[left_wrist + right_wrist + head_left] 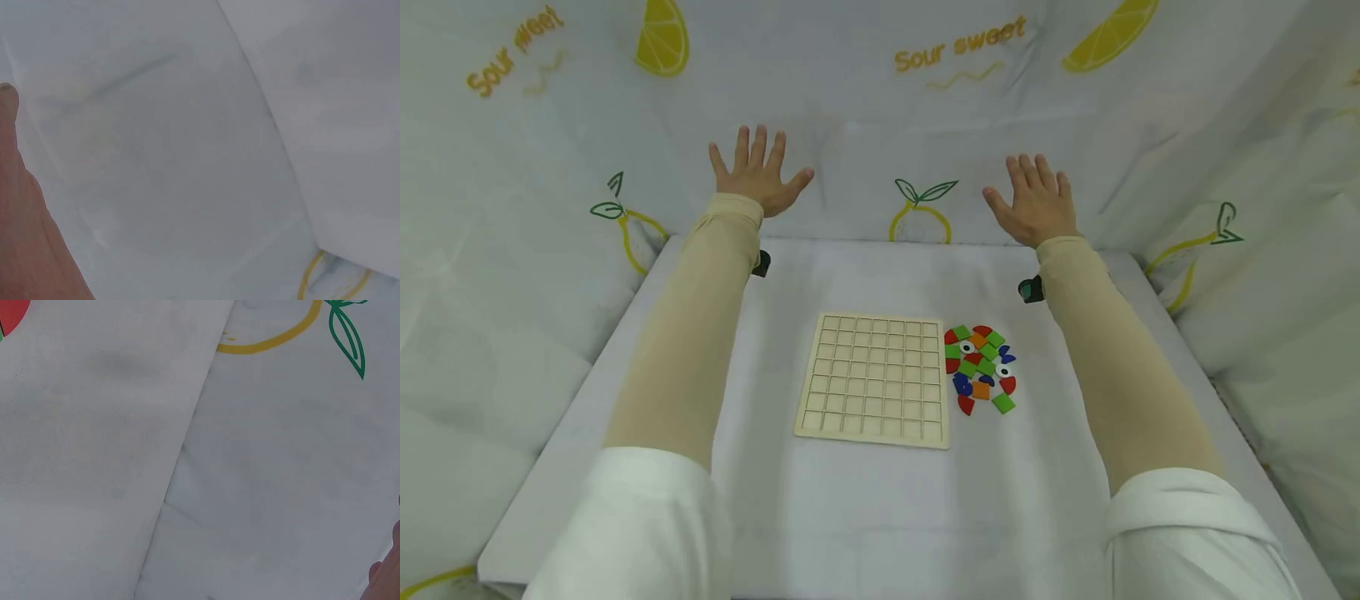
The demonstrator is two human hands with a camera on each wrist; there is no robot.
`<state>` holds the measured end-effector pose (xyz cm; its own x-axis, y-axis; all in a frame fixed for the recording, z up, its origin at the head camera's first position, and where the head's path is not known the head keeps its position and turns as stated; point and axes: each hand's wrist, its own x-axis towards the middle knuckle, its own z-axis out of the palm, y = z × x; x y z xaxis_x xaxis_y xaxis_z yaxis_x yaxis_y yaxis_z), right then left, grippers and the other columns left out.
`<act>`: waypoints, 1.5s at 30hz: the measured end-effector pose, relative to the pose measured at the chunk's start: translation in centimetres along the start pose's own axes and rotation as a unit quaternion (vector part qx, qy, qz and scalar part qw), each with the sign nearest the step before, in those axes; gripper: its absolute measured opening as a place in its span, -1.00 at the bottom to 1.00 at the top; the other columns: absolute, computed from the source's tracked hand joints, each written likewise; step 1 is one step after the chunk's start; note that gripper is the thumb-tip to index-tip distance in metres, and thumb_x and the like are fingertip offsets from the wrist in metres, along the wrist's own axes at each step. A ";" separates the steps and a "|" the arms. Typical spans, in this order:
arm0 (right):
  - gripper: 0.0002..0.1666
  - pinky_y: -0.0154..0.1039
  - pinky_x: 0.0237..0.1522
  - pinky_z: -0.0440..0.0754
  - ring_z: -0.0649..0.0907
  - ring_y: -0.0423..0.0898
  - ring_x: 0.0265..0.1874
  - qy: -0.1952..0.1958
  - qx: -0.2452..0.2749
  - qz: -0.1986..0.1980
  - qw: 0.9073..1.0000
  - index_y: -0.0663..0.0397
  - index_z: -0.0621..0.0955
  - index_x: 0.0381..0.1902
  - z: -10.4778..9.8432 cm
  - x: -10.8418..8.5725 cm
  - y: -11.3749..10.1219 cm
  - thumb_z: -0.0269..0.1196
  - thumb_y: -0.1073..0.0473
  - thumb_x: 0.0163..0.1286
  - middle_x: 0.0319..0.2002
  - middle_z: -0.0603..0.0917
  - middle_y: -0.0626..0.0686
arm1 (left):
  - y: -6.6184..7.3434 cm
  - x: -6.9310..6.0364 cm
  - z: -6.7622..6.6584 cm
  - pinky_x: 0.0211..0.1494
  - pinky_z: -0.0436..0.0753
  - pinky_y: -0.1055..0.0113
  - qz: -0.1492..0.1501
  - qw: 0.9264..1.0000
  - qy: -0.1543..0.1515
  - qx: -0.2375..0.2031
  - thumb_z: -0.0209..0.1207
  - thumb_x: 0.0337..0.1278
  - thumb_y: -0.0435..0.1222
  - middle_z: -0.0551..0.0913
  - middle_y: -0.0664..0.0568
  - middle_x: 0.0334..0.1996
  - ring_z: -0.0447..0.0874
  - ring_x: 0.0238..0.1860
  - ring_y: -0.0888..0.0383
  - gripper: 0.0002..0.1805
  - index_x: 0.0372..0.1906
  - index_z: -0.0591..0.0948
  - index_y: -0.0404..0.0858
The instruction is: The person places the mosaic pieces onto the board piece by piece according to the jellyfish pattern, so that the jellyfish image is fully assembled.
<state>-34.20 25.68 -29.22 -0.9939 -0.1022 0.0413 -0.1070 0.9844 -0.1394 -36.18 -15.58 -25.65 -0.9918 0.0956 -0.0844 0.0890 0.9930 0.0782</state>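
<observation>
Both hands are raised in front of the far cloth wall, fingers straight and spread, holding nothing. In the head view the left hand (756,175) is above the far left of the table, and the right hand (1036,202) above the far right. Only part of the left hand (28,231) shows at the edge of the left wrist view. A wooden board (874,379) with a grid of square recesses lies mid-table. Right beside it is a loose cluster of small pieces, among them green squares (1003,403), red quarter-round pieces (966,405), an orange square (981,390) and white eye pieces (1003,371).
The white table (872,517) is enclosed by white cloth walls (850,108) printed with lemons and lettering. A small dark device (1032,289) sits at the right wrist, and another dark device (762,264) at the left one.
</observation>
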 end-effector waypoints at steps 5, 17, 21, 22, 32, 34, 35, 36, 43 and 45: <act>-0.02 0.26 0.62 -0.41 -0.36 0.17 0.64 0.003 0.022 -0.002 1.000 -0.02 -0.33 0.65 -0.3 0.0 0.4 -0.41 -0.45 0.55 0.66 -0.36 0.11 | -0.3 -0.3 -0.4 0.49 -0.67 -0.39 0.012 1.000 0.010 -0.007 -0.63 0.30 0.47 -0.75 0.07 0.56 -0.88 0.56 -0.04 -0.07 0.55 -0.58 0.12; -0.25 0.39 0.50 0.19 0.18 0.37 0.53 -0.101 0.151 -0.003 0.983 0.16 0.18 0.58 -0.6 -4.3 1.3 -0.08 -0.13 0.61 0.57 0.16 0.34 | -1.4 -7.7 0.2 0.52 -0.62 -0.37 0.130 0.990 0.002 -0.055 -0.29 0.48 0.30 -0.15 -0.07 0.67 -0.44 0.67 -0.18 -0.10 0.66 -0.27 -0.02; -0.33 0.36 0.40 0.39 0.41 0.34 0.37 -0.150 0.157 -0.005 0.976 0.19 0.35 0.48 1.3 -6.7 2.4 -0.03 -0.11 0.63 0.42 0.39 0.36 | -1.3 -10.3 3.0 0.60 -0.35 -0.38 0.183 0.979 -0.059 -0.068 -0.07 0.48 0.20 -0.06 -0.14 0.66 -0.21 0.66 -0.26 -0.09 0.66 -0.13 -0.12; -0.36 0.34 0.38 0.42 0.44 0.33 0.33 -0.157 0.161 -0.006 0.974 0.20 0.38 0.44 1.8 -7.1 2.6 -0.02 -0.10 0.63 0.38 0.44 0.36 | -1.3 -10.8 3.9 0.62 -0.27 -0.37 0.190 0.976 -0.077 -0.077 -0.03 0.47 0.18 -0.05 -0.17 0.65 -0.18 0.65 -0.27 -0.08 0.66 -0.11 -0.14; -0.46 0.26 0.37 0.49 0.51 0.27 0.28 -0.213 0.177 -0.027 0.960 0.22 0.45 0.40 6.5 -10.6 1.8 0.06 0.05 0.61 0.31 0.53 0.33 | 0.6 -17.1 13.2 0.59 -0.06 -0.40 0.240 0.945 -0.167 -0.147 0.42 0.06 0.12 -0.10 -0.11 0.67 -0.28 0.65 -0.30 0.18 0.65 0.00 -0.10; -0.48 0.25 0.36 0.50 0.53 0.25 0.26 -0.219 0.169 -0.033 0.960 0.22 0.47 0.39 7.2 -11.0 1.6 0.07 0.07 0.60 0.30 0.55 0.32 | 1.3 -18.3 14.5 0.59 -0.05 -0.40 0.259 0.940 -0.171 -0.140 0.46 0.00 0.12 -0.09 -0.13 0.66 -0.27 0.65 -0.31 0.21 0.64 0.03 -0.14; -0.49 0.24 0.35 0.52 0.54 0.25 0.23 -0.219 0.165 -0.036 0.961 0.23 0.48 0.37 7.6 -11.2 1.6 0.08 0.09 0.59 0.28 0.56 0.32 | 1.7 -18.7 15.1 0.60 -0.06 -0.39 0.265 0.939 -0.174 -0.133 0.47 -0.03 0.13 -0.10 -0.12 0.67 -0.29 0.65 -0.30 0.23 0.65 0.02 -0.14; -0.50 0.23 0.34 0.53 0.55 0.23 0.21 -0.219 0.161 -0.036 0.962 0.23 0.49 0.36 7.9 -11.4 1.5 0.09 0.12 0.58 0.27 0.57 0.32 | 1.9 -19.2 15.6 0.60 -0.07 -0.39 0.269 0.938 -0.179 -0.125 0.47 -0.05 0.14 -0.12 -0.11 0.67 -0.30 0.66 -0.29 0.24 0.65 0.02 -0.13; -0.53 0.19 0.33 0.55 0.58 0.16 0.12 -0.221 0.132 -0.040 0.966 0.24 0.53 0.34 9.6 -12.3 1.4 0.06 0.19 0.58 0.22 0.58 0.29 | 3.1 -20.7 17.4 0.64 -0.35 -0.30 0.258 0.928 -0.244 -0.110 0.53 -0.12 0.10 -0.27 -0.04 0.68 -0.48 0.67 -0.20 0.30 0.66 -0.02 -0.04; -0.55 0.20 0.32 0.56 0.58 0.16 0.10 -0.223 0.128 -0.048 0.965 0.24 0.57 0.30 9.9 -12.7 1.4 0.08 0.20 0.56 0.22 0.56 0.29 | 3.4 -20.9 17.5 0.65 -0.35 -0.28 0.257 0.928 -0.247 -0.104 0.52 -0.11 0.10 -0.27 -0.03 0.68 -0.47 0.67 -0.18 0.29 0.66 -0.01 -0.03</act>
<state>-22.03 26.93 -39.73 -0.8855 -0.2990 -0.3557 -0.1456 0.9055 -0.3986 -13.53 -13.03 -41.03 -0.6555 0.6248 -0.4241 0.4690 0.7770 0.4198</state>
